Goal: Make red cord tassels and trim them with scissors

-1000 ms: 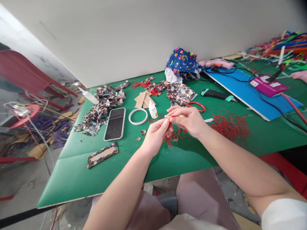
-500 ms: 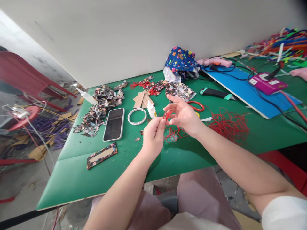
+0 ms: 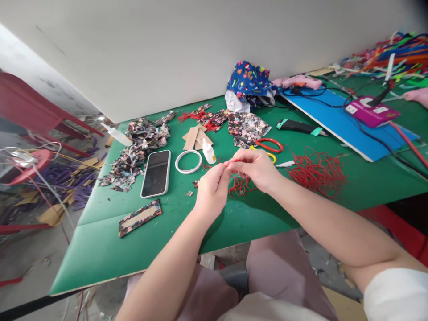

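Pinching again, right hand [image 3: 256, 168] has closed onto red cord [image 3: 241, 185] opposite left hand [image 3: 210, 189], at the phone's [image 3: 155, 173] three o'clock.

both hands meet above the green table [image 3: 100, 249]: the left hand [image 3: 211, 191] and right hand [image 3: 256, 167] pinch a strand of red cord [image 3: 241, 185] between their fingertips, its loose tangle lying just under them. a bigger red cord heap [image 3: 317, 171] lies to the right. near the left hand sit a phone [image 3: 155, 173], a white ring [image 3: 188, 161] and a small glue bottle [image 3: 208, 151]; red-handled scissors [image 3: 269, 145] lie just beyond the right hand.
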